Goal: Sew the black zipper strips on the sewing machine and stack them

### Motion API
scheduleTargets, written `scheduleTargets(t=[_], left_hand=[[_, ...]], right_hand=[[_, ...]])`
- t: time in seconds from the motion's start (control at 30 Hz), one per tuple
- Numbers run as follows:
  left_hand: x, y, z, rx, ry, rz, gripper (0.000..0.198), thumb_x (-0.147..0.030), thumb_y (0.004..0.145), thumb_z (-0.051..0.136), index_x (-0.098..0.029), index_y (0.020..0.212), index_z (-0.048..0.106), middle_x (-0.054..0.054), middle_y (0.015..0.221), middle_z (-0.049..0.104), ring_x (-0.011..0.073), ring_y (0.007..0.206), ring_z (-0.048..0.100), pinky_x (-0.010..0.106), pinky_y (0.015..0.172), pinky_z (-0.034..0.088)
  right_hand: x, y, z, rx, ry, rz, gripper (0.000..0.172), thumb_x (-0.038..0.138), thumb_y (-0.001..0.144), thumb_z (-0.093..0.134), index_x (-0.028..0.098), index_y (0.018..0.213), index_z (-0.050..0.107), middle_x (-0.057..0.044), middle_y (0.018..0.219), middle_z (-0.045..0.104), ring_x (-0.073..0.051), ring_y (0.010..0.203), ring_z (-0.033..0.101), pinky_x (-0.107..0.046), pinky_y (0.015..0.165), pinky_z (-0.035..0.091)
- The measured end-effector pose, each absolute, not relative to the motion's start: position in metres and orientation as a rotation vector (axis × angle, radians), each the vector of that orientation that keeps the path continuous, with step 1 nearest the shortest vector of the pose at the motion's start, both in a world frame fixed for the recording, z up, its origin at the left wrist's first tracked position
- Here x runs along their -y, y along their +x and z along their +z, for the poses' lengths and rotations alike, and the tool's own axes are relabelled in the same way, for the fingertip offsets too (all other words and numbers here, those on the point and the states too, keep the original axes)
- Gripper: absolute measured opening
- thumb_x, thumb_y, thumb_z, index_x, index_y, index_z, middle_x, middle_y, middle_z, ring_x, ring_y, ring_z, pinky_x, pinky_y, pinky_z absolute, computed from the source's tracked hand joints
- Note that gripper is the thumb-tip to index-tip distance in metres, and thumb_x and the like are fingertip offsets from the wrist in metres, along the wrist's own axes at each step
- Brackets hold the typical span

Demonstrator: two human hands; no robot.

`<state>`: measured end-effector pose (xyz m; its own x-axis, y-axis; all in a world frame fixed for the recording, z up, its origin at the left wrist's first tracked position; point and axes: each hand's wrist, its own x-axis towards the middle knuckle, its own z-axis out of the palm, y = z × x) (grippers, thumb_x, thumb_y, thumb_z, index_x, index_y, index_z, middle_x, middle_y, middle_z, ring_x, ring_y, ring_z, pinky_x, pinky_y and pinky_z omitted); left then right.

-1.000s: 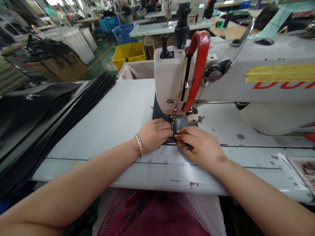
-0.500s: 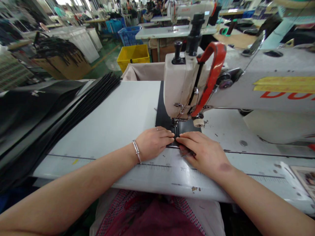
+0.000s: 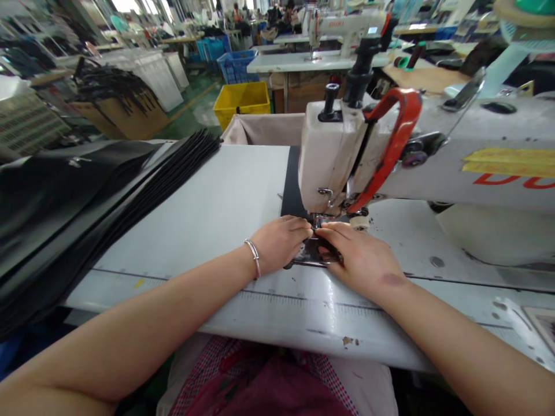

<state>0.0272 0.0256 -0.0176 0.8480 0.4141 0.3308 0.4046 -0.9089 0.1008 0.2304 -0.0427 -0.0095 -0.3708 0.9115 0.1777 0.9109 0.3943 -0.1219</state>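
A black sheet (image 3: pixel 295 184) lies under the head of a white sewing machine (image 3: pixel 327 153), running back from the needle. My left hand (image 3: pixel 284 244), fingers together, presses on the near edge of the sheet just left of the presser foot (image 3: pixel 318 222). Right of the foot, my right hand (image 3: pixel 358 254) has its fingertips on the same black sheet, its thumb tucked below the index finger. Both sets of fingertips nearly meet at the needle. The metal plate (image 3: pixel 310 254) shows between my hands.
Stacked black pieces (image 3: pixel 160 190) cover the table's left side. A red lever (image 3: pixel 401 133) curves off the machine head. Behind the table stand a fabric-lined bin (image 3: pixel 269 128) and a yellow crate (image 3: pixel 243 101). A ruler strip (image 3: pixel 281 296) runs along the front.
Both hands have moved forward toward the needle, and the sheet's near edge has moved forward with them, uncovering the metal plate. The whole view has shifted slightly.
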Motion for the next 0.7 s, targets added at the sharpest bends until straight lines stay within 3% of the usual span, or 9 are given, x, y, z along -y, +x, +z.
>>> scheduleTargets(t=[0.23, 0.7], left_hand=[[-0.03, 0.03, -0.022, -0.76, 2.922, 0.565, 0.026, -0.012, 0.087, 0.047, -0.012, 0.109, 0.061, 0.007, 0.118, 0.062, 0.0166, 0.115, 0.054, 0.032, 0.104, 0.043], [-0.026, 0.029, -0.018, -0.776, 3.062, 0.375, 0.028, -0.015, 0.09, 0.046, -0.008, 0.114, 0.058, 0.009, 0.123, 0.059, 0.0162, 0.122, 0.048, 0.027, 0.109, 0.035]], right_hand=[[0.04, 0.228, -0.012, 2.393, -1.703, -0.026, 0.042, 0.03, 0.083, 0.053, 0.02, 0.124, 0.051, -0.01, 0.12, 0.06, -0.027, 0.096, 0.06, -0.036, 0.07, 0.05], [0.04, 0.235, -0.033, 2.371, -1.607, -0.102, 0.043, 0.03, 0.087, 0.048, 0.022, 0.129, 0.049, -0.009, 0.125, 0.058, -0.028, 0.105, 0.06, -0.043, 0.082, 0.053]])
